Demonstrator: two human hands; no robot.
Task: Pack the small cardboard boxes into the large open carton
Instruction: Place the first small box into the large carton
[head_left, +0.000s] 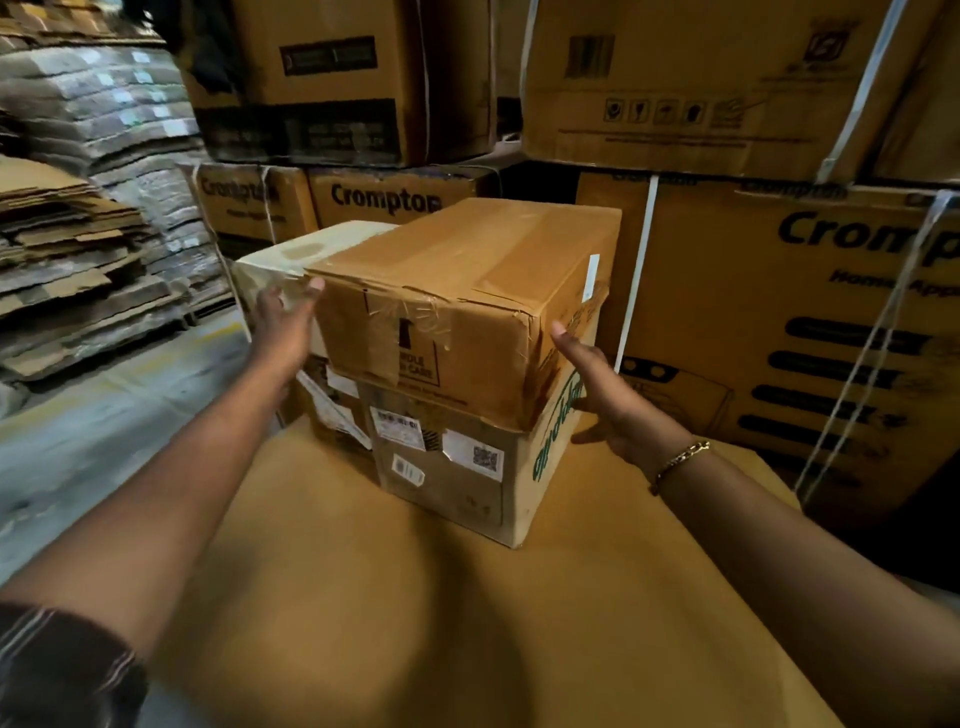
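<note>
A worn brown cardboard box (457, 296) with tape across its front sits on top of a second brown box (457, 467) that carries shipping labels and green lettering. Both stand on a broad flat cardboard surface (467, 623). My left hand (285, 322) reaches to the top box's left side, fingers straight, fingertips at its upper left corner. Over on the right side my right hand (597, 384), a gold bracelet on its wrist, is stretched out with straight fingers close to the box's lower right edge. A pale box (291, 260) stands just behind on the left.
Large Crompton cartons (779, 322) with white straps are stacked behind and to the right, more cartons (332, 78) above. Piles of flattened cardboard (78, 249) lie at the left beside a grey floor (104, 426).
</note>
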